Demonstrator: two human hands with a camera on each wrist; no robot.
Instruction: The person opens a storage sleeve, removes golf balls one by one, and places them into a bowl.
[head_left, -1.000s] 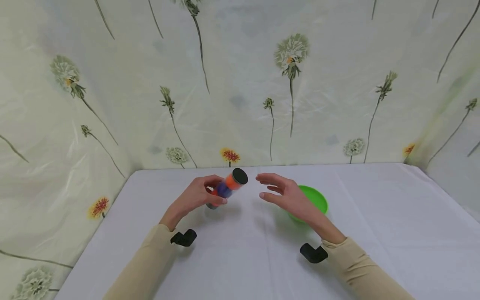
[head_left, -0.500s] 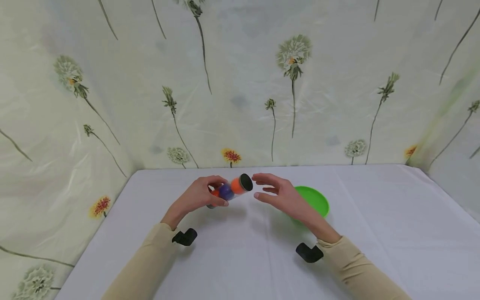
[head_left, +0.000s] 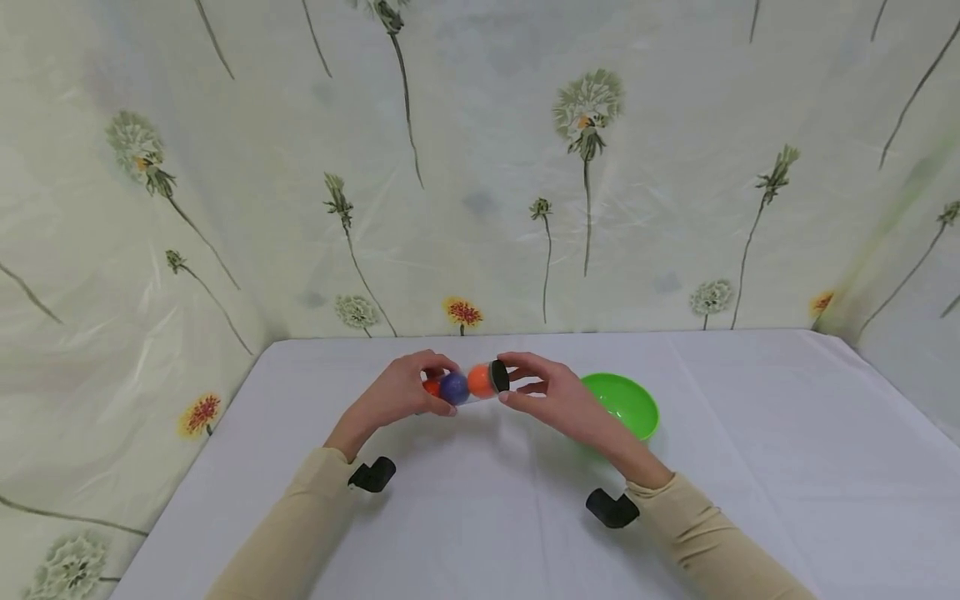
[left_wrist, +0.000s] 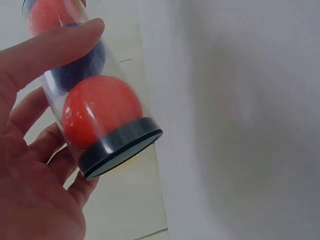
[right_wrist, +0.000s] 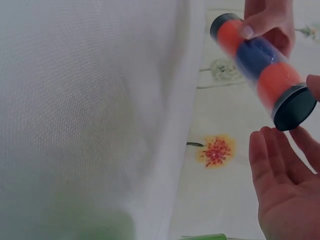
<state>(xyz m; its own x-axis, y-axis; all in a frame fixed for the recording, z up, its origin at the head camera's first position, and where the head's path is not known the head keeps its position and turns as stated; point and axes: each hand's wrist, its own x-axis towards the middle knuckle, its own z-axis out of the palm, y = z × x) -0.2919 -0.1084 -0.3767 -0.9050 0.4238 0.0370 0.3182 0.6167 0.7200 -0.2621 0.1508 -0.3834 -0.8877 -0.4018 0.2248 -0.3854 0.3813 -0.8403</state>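
A clear tube (head_left: 468,392) holds a blue ball (head_left: 454,388) between two orange-red balls (head_left: 482,381), with a black cap at each end. My left hand (head_left: 405,387) grips its left part above the table, thumb on the near side and fingers behind. The tube lies almost level, its right end slightly higher. At that end my right hand (head_left: 558,400) pinches the black cap (head_left: 499,377), thumb below and fingertips above in the head view. Beneath the left palm, the left wrist view shows the other black cap (left_wrist: 120,147) still on the tube.
A green bowl (head_left: 626,400) stands on the white-covered table (head_left: 480,517) just behind and right of my right wrist, partly hidden by it. A flower-patterned curtain (head_left: 480,167) rises along the table's back and left side. Black wrist cameras (head_left: 611,508) jut inward from the sleeves.
My left hand has tilted the tube from steeply slanted to nearly level, its right end swinging down and right. My right hand has moved left, closing its fingers on the black cap.
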